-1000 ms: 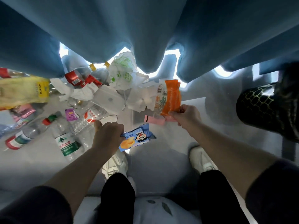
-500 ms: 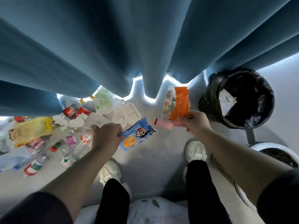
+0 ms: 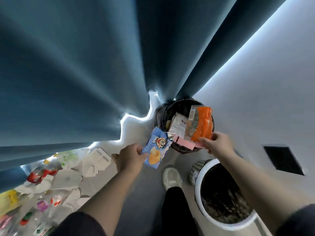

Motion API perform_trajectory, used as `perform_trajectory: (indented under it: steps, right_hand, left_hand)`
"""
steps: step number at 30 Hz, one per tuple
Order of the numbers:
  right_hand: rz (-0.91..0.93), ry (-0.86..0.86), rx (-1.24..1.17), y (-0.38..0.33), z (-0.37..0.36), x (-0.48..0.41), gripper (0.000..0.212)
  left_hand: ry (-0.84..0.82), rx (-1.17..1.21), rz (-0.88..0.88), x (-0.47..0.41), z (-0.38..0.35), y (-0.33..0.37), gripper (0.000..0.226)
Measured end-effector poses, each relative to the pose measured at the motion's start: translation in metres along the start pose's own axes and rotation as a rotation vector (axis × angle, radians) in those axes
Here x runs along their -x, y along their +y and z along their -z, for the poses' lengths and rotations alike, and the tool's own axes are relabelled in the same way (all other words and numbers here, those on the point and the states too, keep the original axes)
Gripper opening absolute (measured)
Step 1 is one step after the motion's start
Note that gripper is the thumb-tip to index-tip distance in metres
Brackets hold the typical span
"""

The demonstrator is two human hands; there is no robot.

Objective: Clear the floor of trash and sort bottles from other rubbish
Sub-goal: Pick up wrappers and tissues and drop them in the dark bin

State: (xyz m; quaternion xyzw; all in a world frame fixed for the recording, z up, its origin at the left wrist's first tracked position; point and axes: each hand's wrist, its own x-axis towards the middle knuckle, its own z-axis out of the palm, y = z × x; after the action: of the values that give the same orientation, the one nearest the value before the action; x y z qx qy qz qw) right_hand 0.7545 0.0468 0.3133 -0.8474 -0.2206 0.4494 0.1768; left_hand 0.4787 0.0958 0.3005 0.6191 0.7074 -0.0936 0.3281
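While left hand [image 3: 130, 157] pinches blue wrapper [image 3: 154, 151], orange wrapper [image 3: 201, 123] overhangs black bin [image 3: 162, 114]

Indoor room, plain and sparsely fitted; home or office, cannot tell which. Heavy blue floor-length curtain [image 3: 76, 74] fills most of the view, with daylight leaking along its hem and side edge, so there is a window behind it. Smooth grey floor [image 3: 146, 189], bare white wall [image 3: 264, 99] on the right with a dark rectangular panel [image 3: 283, 160] set low in it. Two waste bins stand near the wall: a black-lined bin [image 3: 162, 113] at the curtain's foot and a white mesh bin [image 3: 197, 169] just beside it. Plastic bottles [image 3: 44, 171] and paper scraps [image 3: 98, 160] are littered on the floor at left, along the curtain.
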Motion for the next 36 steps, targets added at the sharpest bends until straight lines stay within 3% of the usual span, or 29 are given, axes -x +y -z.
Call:
perform_trajectory:
  steps: [7, 12, 16, 20, 24, 28, 36]
  right_hand:
    - [-0.041, 0.036, 0.046, 0.055, 0.046, -0.057, 0.019]
    - [-0.062, -0.008, 0.027, 0.077, 0.041, -0.094, 0.019]
    - [-0.042, -0.086, 0.012, 0.072, 0.015, -0.108, 0.022]
    - [-0.073, -0.118, 0.077, 0.061, -0.021, -0.122, 0.023]
    - [-0.13, -0.045, 0.155, 0.048, -0.055, -0.144, 0.023]
    - [-0.147, 0.018, 0.423, 0.041, -0.079, -0.145, 0.051]
    - [0.315, -0.007, 0.939, 0.03, -0.093, -0.073, 0.066]
  left_hand:
    - [-0.1, 0.024, 0.086, -0.066, -0.078, 0.102, 0.031]
    - [-0.112, -0.004, 0.094, -0.104, -0.121, 0.13, 0.025]
    - [-0.004, -0.099, -0.005, -0.103, -0.123, 0.112, 0.045]
    - [0.093, -0.173, -0.12, -0.099, -0.111, 0.081, 0.047]
    - [0.149, -0.184, -0.179, -0.102, -0.106, 0.049, 0.048]
    - [0.135, -0.218, -0.201, -0.103, -0.098, 0.016, 0.051]
    - [0.047, -0.32, -0.077, -0.059, -0.066, -0.049, 0.057]
